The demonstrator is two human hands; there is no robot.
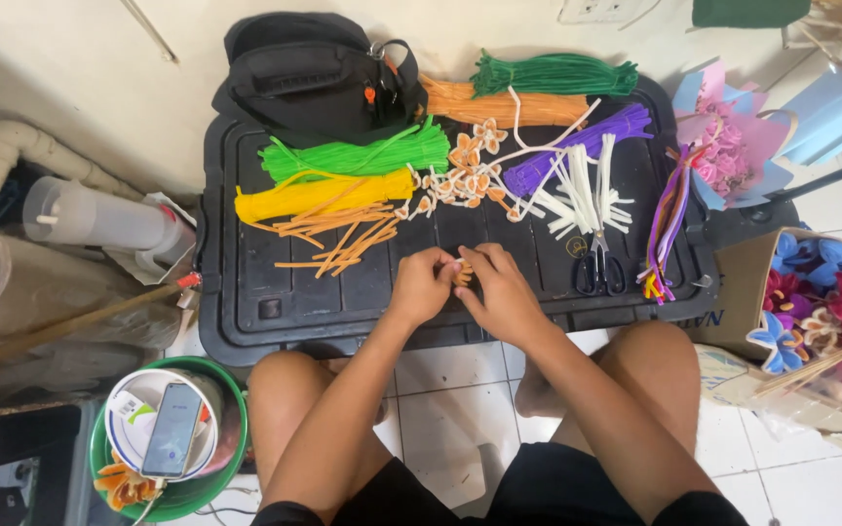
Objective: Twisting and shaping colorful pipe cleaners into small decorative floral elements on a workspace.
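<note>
My left hand [422, 282] and my right hand [499, 288] meet over the front middle of a black plastic lid [275, 292], both pinching a small orange pipe-cleaner piece [463, 272]. Behind them lie bundles of pipe cleaners: yellow [324, 198], light green [358, 154], orange [499, 105], dark green [553, 74] and purple [587, 136]. Loose orange pieces [343, 239] and white pieces [582, 195] are spread around. Small orange-and-white flower shapes [465, 170] lie in the middle.
Black scissors [599, 268] lie right of my hands, beside multicoloured stems [669, 219]. A black bag [309, 73] sits at the back left. A box of made flowers [821, 292] stands right. A phone [172, 429] rests on a green bucket [231, 458] lower left.
</note>
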